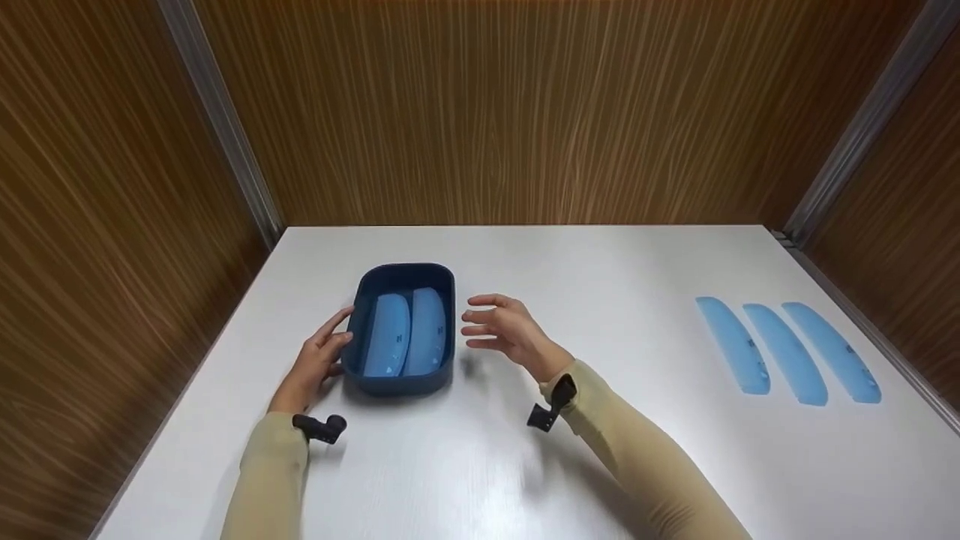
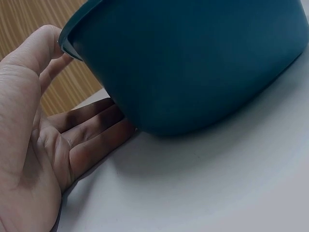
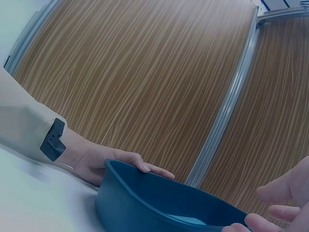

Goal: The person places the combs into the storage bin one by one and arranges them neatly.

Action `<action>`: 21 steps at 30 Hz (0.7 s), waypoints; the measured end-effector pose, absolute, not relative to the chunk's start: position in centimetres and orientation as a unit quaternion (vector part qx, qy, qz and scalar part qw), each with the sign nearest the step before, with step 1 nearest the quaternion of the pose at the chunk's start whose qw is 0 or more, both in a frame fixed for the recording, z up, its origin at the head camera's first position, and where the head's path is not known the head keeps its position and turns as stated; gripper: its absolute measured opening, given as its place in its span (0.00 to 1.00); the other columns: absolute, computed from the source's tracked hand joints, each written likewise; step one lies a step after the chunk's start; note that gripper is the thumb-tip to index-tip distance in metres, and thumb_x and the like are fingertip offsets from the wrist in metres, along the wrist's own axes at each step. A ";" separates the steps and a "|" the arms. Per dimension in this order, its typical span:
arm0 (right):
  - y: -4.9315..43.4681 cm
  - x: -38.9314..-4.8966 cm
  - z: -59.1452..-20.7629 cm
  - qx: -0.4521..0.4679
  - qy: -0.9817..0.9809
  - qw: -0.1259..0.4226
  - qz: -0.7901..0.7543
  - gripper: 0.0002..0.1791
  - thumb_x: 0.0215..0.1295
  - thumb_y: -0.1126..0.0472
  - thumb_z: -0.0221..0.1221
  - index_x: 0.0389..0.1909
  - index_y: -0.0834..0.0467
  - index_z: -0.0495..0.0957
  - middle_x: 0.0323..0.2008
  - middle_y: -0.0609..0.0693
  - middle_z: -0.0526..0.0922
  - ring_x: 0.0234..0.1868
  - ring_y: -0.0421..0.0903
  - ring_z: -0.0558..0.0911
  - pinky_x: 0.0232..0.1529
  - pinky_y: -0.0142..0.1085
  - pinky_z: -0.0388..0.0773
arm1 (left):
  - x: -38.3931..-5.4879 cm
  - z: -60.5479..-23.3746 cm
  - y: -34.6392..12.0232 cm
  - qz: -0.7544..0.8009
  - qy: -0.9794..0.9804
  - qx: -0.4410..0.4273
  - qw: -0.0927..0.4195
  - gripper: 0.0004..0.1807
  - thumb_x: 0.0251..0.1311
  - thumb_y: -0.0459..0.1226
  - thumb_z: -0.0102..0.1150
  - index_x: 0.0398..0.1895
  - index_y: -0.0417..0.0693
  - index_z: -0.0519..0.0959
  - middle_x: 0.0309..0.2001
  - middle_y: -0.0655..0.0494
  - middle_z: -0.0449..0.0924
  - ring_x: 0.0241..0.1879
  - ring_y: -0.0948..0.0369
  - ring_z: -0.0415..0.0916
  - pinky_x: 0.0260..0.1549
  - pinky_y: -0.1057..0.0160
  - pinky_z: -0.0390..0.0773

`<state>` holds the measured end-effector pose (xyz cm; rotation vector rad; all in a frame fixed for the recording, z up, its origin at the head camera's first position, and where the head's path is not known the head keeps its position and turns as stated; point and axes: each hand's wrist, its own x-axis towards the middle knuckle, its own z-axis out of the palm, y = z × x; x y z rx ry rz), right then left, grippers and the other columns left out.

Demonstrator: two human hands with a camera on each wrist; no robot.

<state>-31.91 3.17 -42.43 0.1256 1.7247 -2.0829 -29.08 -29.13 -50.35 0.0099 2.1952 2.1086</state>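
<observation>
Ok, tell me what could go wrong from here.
The dark blue bin might slide, since the left hand touches one side while the right hand is apart from it. The three curved blue panels outside, lying flat, may be awkward to lift off the white table.

1 dark blue, open-top, round-cornered tub [image 1: 401, 385]. 5 light blue flat strips [image 1: 733, 349], each with one curved long edge: 2 strips inside the tub, 3 strips on the 1 white flat table [image 1: 637, 285]. Hands: 2. 1 bare left hand [image 1: 311, 364], 1 bare right hand [image 1: 514, 328]. 2 black wrist cameras [image 1: 321, 429]. 2 beige long sleeves [image 1: 268, 480]. 3 brown wood-grain panels [image 1: 487, 112], 2 grey metal corner posts [image 1: 223, 112].
</observation>
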 end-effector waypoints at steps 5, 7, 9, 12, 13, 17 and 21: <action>3.9 -31.9 -42.6 0.040 0.624 0.205 -0.753 0.21 0.60 0.70 0.56 0.55 0.61 0.71 0.49 0.60 0.77 0.42 0.55 0.81 0.41 0.45 0.78 | -29.2 -50.3 -28.9 0.697 0.716 0.007 0.048 0.28 0.66 0.43 0.50 0.68 0.69 0.60 0.66 0.48 0.60 0.61 0.52 0.65 0.47 0.55 0.73; 4.3 -31.9 -42.7 0.039 0.624 0.204 -0.753 0.20 0.61 0.70 0.55 0.56 0.61 0.71 0.49 0.61 0.77 0.42 0.55 0.81 0.41 0.45 0.78 | -29.2 -50.1 -28.8 0.698 0.714 0.006 0.051 0.28 0.66 0.43 0.50 0.68 0.69 0.60 0.67 0.49 0.60 0.61 0.52 0.65 0.47 0.56 0.73; 4.6 -31.9 -42.7 0.042 0.620 0.205 -0.756 0.20 0.61 0.70 0.54 0.55 0.61 0.71 0.50 0.61 0.77 0.42 0.55 0.81 0.41 0.45 0.78 | -29.1 -49.9 -28.8 0.700 0.712 0.001 0.053 0.28 0.66 0.43 0.51 0.68 0.68 0.60 0.66 0.48 0.60 0.61 0.52 0.65 0.47 0.56 0.73; 4.9 -31.8 -42.8 0.046 0.611 0.207 -0.763 0.19 0.61 0.70 0.53 0.54 0.60 0.72 0.49 0.61 0.77 0.42 0.55 0.81 0.41 0.46 0.78 | -28.7 -49.2 -28.7 0.705 0.707 0.000 0.061 0.28 0.67 0.41 0.50 0.69 0.66 0.59 0.66 0.46 0.61 0.62 0.51 0.63 0.47 0.56 0.73; 5.0 -31.8 -42.9 0.049 0.608 0.207 -0.765 0.19 0.61 0.71 0.53 0.54 0.60 0.72 0.48 0.61 0.77 0.42 0.55 0.81 0.41 0.46 0.78 | -28.6 -48.9 -28.6 0.705 0.706 0.002 0.064 0.29 0.67 0.41 0.50 0.70 0.65 0.58 0.66 0.45 0.61 0.62 0.50 0.63 0.47 0.55 0.73; 5.4 -31.7 -42.9 0.053 0.608 0.207 -0.765 0.20 0.61 0.70 0.54 0.55 0.61 0.71 0.45 0.59 0.78 0.41 0.54 0.81 0.41 0.46 0.77 | -28.0 -48.1 -28.3 0.696 0.715 0.012 0.070 0.30 0.68 0.40 0.48 0.71 0.61 0.55 0.66 0.42 0.60 0.64 0.49 0.59 0.49 0.53 0.71; 5.9 -31.8 -43.0 0.059 0.615 0.202 -0.760 0.20 0.61 0.69 0.54 0.55 0.61 0.71 0.46 0.59 0.78 0.41 0.54 0.81 0.41 0.45 0.78 | -28.1 -48.2 -28.4 0.695 0.716 0.013 0.067 0.29 0.68 0.40 0.48 0.71 0.62 0.56 0.66 0.43 0.61 0.64 0.49 0.59 0.48 0.54 0.72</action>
